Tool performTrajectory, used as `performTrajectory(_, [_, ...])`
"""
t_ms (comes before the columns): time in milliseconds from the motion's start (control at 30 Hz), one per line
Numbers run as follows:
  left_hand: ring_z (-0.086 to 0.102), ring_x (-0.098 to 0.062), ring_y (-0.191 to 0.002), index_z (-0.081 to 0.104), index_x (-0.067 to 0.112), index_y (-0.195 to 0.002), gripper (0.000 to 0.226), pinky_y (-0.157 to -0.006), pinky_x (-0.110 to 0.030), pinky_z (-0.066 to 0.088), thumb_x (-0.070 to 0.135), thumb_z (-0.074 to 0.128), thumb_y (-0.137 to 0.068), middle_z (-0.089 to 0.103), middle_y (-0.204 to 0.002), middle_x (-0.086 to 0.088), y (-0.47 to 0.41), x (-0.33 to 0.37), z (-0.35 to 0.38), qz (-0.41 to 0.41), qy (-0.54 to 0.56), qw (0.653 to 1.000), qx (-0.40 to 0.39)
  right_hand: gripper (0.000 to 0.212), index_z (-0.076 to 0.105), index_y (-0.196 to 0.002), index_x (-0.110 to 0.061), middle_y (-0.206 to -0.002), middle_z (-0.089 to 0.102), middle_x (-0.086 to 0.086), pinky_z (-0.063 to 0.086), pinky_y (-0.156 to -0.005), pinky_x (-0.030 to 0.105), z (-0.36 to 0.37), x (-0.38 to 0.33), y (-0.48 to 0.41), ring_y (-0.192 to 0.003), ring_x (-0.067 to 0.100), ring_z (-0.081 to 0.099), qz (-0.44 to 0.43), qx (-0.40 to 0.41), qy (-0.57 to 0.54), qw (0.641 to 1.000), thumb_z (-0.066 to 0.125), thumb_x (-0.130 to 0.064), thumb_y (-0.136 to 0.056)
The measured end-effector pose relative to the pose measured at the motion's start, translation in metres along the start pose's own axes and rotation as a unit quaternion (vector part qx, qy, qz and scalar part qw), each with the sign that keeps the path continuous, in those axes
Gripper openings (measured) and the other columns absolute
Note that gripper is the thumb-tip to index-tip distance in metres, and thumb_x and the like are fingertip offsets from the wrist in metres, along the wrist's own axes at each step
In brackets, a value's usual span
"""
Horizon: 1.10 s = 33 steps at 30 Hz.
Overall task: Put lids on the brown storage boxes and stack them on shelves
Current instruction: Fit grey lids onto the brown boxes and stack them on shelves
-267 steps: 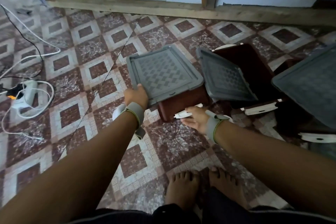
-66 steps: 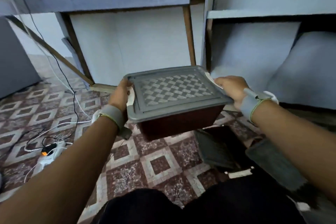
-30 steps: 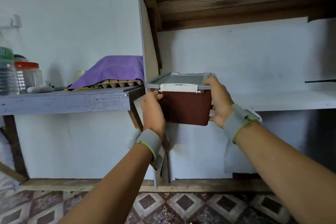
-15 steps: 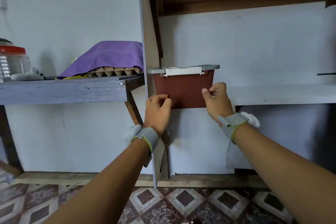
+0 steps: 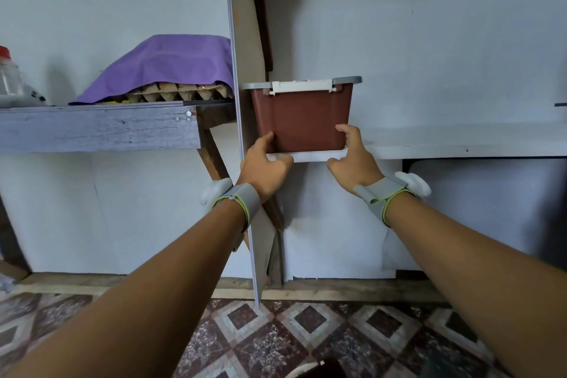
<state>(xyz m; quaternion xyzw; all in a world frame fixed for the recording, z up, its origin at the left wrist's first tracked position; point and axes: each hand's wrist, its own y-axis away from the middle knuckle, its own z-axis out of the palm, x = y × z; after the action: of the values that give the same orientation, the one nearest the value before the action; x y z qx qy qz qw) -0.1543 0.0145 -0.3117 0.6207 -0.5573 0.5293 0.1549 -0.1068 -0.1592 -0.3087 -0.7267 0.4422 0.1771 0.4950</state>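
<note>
A brown storage box (image 5: pixel 302 123) with a grey lid (image 5: pixel 346 80) and a white latch (image 5: pixel 302 86) sits at the left end of the white shelf (image 5: pixel 460 141), against the upright board (image 5: pixel 244 40). My left hand (image 5: pixel 264 164) grips its lower left front corner. At the lower right front corner is my right hand (image 5: pixel 352 159), fingers on the box and thumb under the shelf edge. Both wrists wear grey straps.
Left of the upright, a grey wooden table (image 5: pixel 98 129) carries egg trays (image 5: pixel 171 94) under a purple cloth (image 5: pixel 165 67) and a clear jar (image 5: pixel 7 77). The shelf runs bare to the right. A wooden shelf underside is overhead. Patterned tile floor (image 5: pixel 276 341) lies below.
The box has gone from the floor, lidded, up to the shelf. In the last half second it slid further back onto the shelf and my hands stayed at its lower corners.
</note>
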Motion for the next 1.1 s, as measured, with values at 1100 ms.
performTrajectory(1100, [0.063,-0.024,-0.1,0.053,0.014,-0.121,0.026,-0.074,-0.029,0.051,0.019,0.057,-0.095,0.063,-0.115,-0.008,0.128,-0.07,-0.006,-0.119,0.027,0.989,-0.088,0.048,0.048,-0.136,-0.026,-0.136,0.049,0.002,0.043,-0.09,0.028,0.021,0.033,0.166,-0.101,0.019,0.054,0.087,-0.186,0.018,0.979,0.058,-0.026,-0.09])
